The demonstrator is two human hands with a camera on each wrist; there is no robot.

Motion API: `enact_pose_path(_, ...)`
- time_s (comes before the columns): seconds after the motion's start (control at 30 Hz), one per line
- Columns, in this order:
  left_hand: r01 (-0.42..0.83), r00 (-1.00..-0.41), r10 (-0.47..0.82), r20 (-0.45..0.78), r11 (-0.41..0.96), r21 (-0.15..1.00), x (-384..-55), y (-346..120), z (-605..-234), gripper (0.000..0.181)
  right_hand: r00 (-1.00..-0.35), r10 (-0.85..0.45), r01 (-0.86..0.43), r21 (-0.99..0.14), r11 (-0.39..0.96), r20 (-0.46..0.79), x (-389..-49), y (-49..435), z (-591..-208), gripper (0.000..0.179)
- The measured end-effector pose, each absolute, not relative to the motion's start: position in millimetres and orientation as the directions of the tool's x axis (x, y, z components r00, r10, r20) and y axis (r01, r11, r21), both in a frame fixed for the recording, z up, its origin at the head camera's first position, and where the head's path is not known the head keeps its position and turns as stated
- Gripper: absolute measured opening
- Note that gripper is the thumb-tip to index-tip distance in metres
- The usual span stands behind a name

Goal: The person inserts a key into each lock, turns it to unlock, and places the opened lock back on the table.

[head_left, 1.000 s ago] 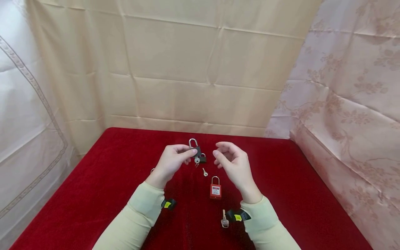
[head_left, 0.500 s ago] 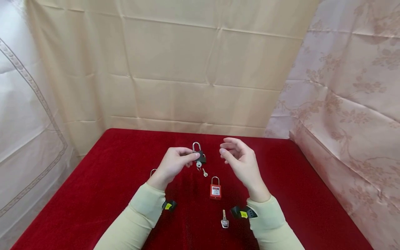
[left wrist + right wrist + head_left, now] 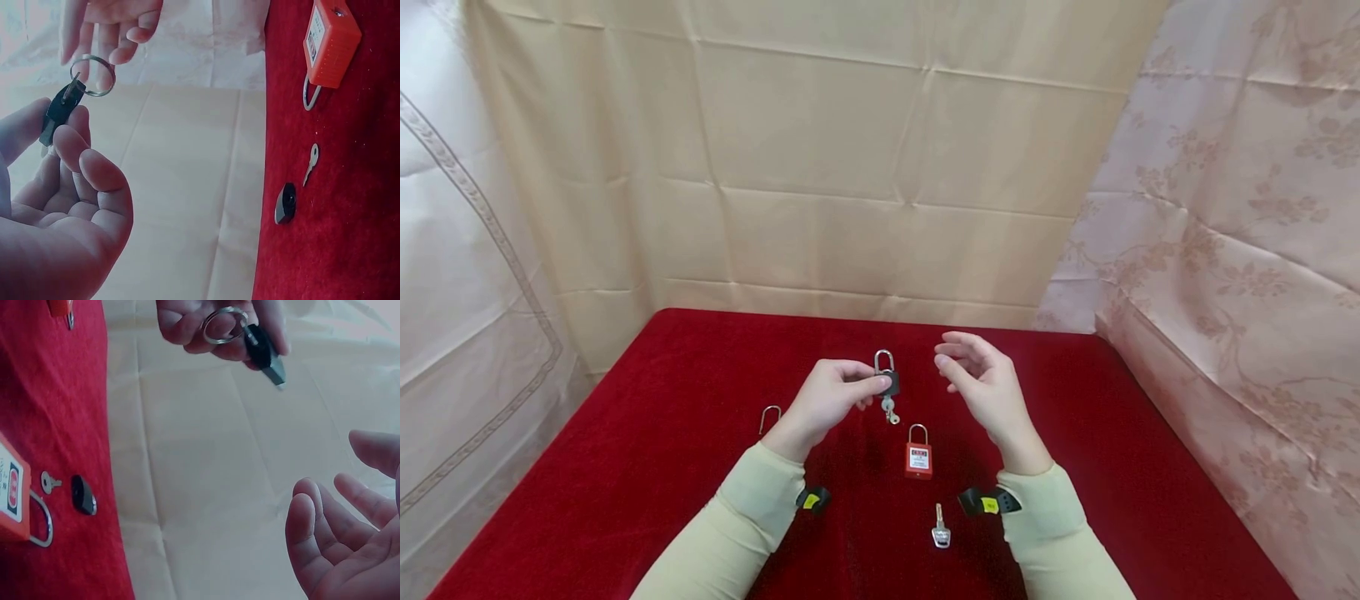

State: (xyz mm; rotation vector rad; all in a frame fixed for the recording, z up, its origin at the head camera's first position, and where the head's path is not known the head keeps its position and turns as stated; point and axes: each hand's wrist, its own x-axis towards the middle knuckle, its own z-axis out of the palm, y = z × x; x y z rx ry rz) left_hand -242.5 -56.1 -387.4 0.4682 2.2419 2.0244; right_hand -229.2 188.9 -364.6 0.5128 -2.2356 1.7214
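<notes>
My left hand [image 3: 831,402] pinches a small black padlock [image 3: 891,383] between thumb and fingers, its steel shackle pointing up. A key [image 3: 887,403] sits at the padlock's lower end, and a key ring [image 3: 92,95] hangs from it. Whether the shackle is latched I cannot tell. To the right, my right hand [image 3: 988,392] hovers with loosely bent fingers and holds nothing, apart from the padlock. In both wrist views another black padlock [image 3: 286,203] lies on the red cloth beside a small loose key [image 3: 311,164]; the held padlock hides it in the head view.
A red padlock [image 3: 917,460] with a white label lies between the forearms. Nearer me is a larger key [image 3: 941,533]. By my left wrist a shackle [image 3: 770,408] shows, its lock body hidden. Red cloth [image 3: 1075,433] covers the table; curtains [image 3: 865,167] hang behind.
My left hand has moved right and slightly nearer with the padlock, now covering the padlock behind it. My right hand has shifted right, widening the gap. The left-side shackle shows more.
</notes>
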Motion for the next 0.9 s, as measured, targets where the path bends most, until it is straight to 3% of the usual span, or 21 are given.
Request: enact_pose_path(0.9,0.161,-0.936,0.336,0.108,0.134,0.978,-239,-49,-392,0.015,-0.942,-0.168,-0.325,-0.913,0.246,0.290,-241,187,-385,0.032)
